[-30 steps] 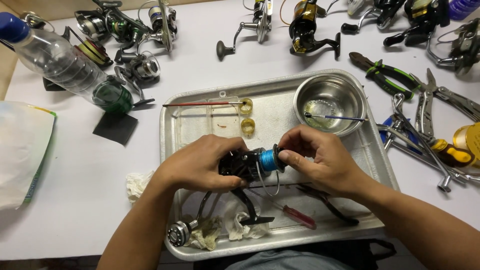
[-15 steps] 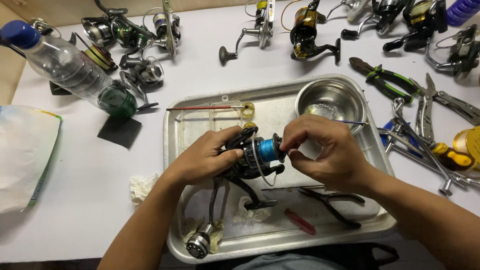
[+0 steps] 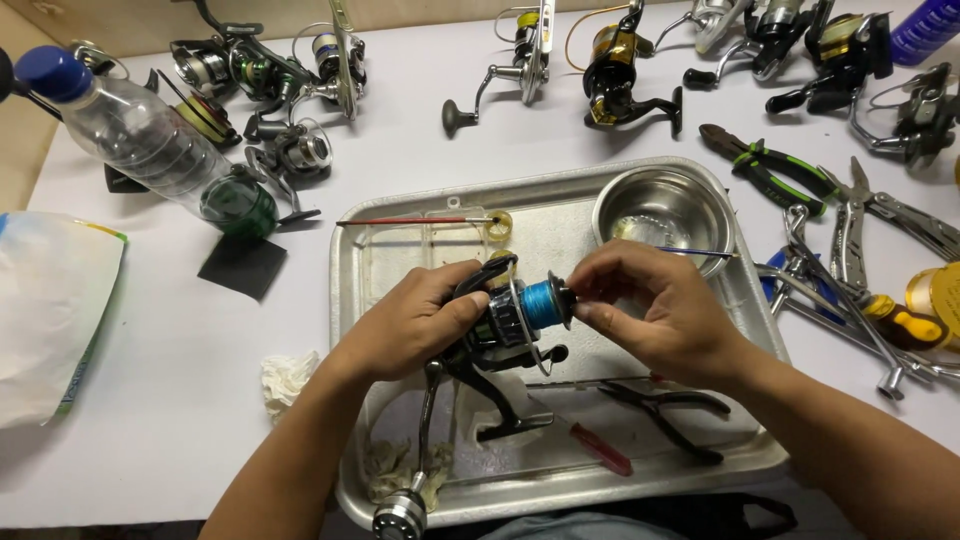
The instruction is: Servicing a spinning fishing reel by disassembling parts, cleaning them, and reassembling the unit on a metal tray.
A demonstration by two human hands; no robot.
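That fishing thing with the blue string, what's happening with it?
A person holds a black spinning fishing reel with a blue-line spool above a shiny metal tray. The left hand grips the reel's body, and the right hand pinches the front end of the spool. A round steel bowl sits in the tray, with black pliers lying below the hands.

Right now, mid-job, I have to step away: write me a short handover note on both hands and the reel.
Left hand: wrapped around the body of the black spinning reel, holding it above the metal tray.
Right hand: fingertips pinched on the front end of the blue-line spool, which sits on the reel.
Nearby: black pliers and a red-handled tool lie in the tray, a steel bowl at its far corner.
Done: reel picked up, spool gripped.
Left: whether the spool front is being loosened or tightened cannot be told.
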